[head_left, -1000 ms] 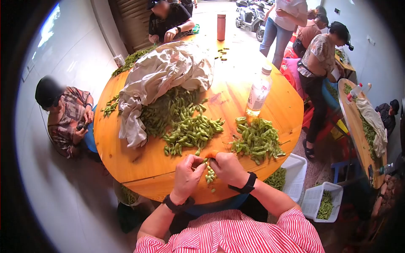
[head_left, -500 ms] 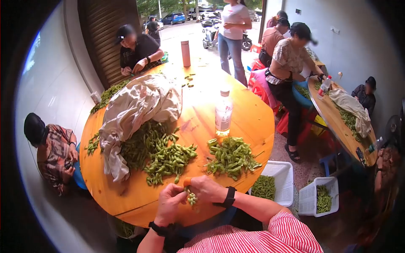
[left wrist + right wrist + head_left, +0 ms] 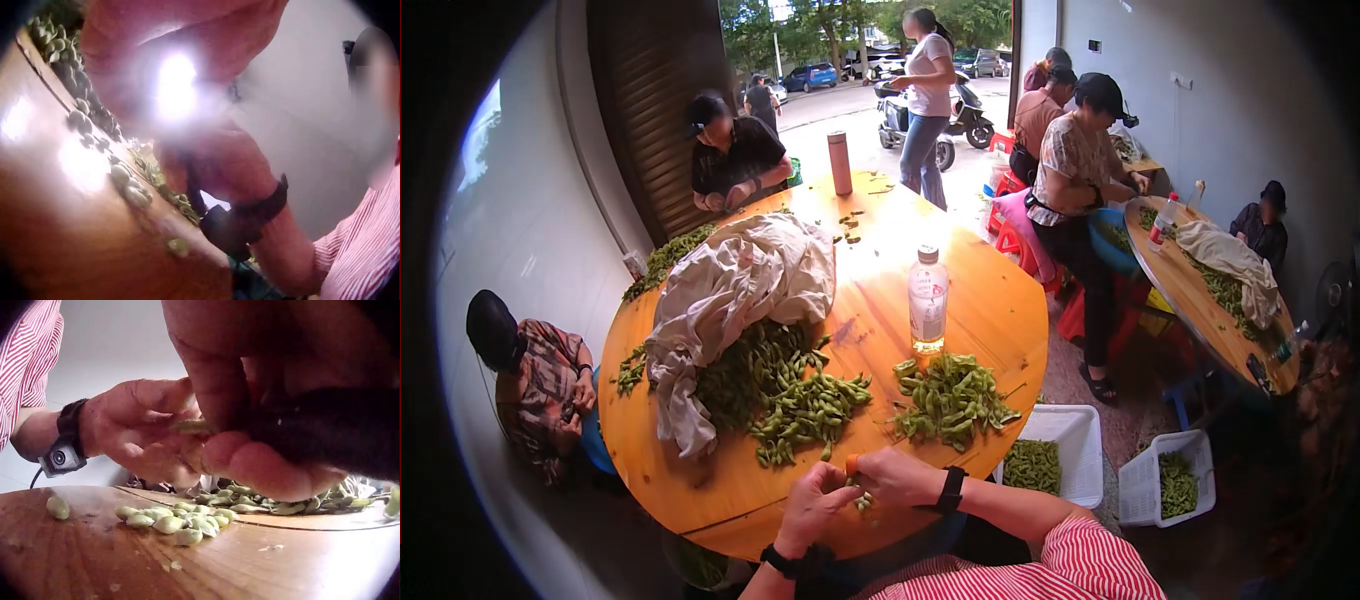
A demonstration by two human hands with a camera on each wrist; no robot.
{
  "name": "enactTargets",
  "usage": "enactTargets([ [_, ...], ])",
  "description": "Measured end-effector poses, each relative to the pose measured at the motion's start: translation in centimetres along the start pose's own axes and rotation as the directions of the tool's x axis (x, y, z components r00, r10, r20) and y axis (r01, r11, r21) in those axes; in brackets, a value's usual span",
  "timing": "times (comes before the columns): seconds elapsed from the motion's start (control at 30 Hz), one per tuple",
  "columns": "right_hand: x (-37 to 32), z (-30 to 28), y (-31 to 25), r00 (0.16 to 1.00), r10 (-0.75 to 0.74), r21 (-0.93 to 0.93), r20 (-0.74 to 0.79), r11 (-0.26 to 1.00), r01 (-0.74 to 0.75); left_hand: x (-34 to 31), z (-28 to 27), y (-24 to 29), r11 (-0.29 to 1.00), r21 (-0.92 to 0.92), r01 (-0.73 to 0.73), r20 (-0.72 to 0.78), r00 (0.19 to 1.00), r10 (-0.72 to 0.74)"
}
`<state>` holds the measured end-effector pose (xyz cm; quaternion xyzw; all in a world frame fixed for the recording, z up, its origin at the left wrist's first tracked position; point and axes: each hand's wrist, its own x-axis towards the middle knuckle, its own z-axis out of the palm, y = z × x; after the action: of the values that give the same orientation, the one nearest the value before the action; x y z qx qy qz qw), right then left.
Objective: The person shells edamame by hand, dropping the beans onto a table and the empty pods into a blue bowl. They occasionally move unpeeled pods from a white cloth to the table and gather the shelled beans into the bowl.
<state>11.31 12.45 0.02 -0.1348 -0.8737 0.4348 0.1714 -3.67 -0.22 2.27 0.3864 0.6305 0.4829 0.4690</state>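
Both hands meet low over the near edge of the round wooden table (image 3: 980,300). My left hand (image 3: 810,508) pinches a green soybean pod (image 3: 190,426) between thumb and fingers. My right hand (image 3: 897,476) has its curled fingertips at the same pod, an orange cover (image 3: 852,464) showing on one digit. Just under the hands lies a small cluster of shelled green beans (image 3: 187,525), with one loose bean (image 3: 58,507) apart from it. Ahead of the left hand spreads a heap of whole pods (image 3: 810,415); a pile of flattened pods (image 3: 953,400) lies beyond the right hand.
A pale cloth (image 3: 740,280) covers part of the pod heap. A bottle of yellowish liquid (image 3: 928,300) and a pink flask (image 3: 840,165) stand farther back. White baskets (image 3: 1082,455) with pods sit on the floor at right. Several people work around the tables.
The head view has swung up and right, putting the table lower and left in it. Both hands stay together over the beans. The standing person by the doorway has turned.
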Motion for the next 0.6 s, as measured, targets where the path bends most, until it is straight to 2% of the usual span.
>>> enactTargets([
  [0.03,0.0,0.0,0.0,1.0,-0.006,0.009,0.002,1.0,0.006,0.0,-0.1,-0.2,1.0,0.001,-0.002,0.0,1.0,0.002],
  [0.1,-0.1,-0.1,-0.3,1.0,0.01,0.017,0.004,1.0,-0.01,0.1,-0.3,-0.7,0.99,0.121,-0.07,0.02,0.998,0.068],
  [0.17,-0.1,-0.3,-0.4,1.0,0.025,0.024,0.006,0.999,-0.025,-0.1,-0.1,-0.3,0.993,0.109,-0.052,0.011,0.999,0.051],
  [0.23,-0.1,-0.5,-0.6,1.0,0.015,0.111,-0.002,0.994,-0.015,-0.2,-0.2,-0.1,0.995,0.096,-0.034,0.0,0.999,0.035],
  [0.3,-0.1,-1.3,-1.4,1.0,0.02,0.169,0.021,0.985,-0.024,-0.1,-0.5,-0.3,0.993,-0.121,-0.001,0.068,0.998,0.009],
  [0.43,0.0,-1.9,-1.5,0.998,0.023,0.295,0.054,0.955,-0.038,0.1,-0.9,-0.3,0.966,-0.258,0.029,0.104,0.995,-0.003],
  [0.53,0.1,-1.7,-0.7,1.0,-0.024,0.238,0.005,0.971,0.022,0.3,-0.7,-0.6,0.936,-0.348,0.047,0.108,0.994,-0.01],
  [0.6,0.1,-1.4,-0.5,0.998,-0.064,0.164,-0.026,0.984,0.067,0.8,-0.4,-0.9,0.905,-0.422,0.052,0.034,0.999,-0.042],
])
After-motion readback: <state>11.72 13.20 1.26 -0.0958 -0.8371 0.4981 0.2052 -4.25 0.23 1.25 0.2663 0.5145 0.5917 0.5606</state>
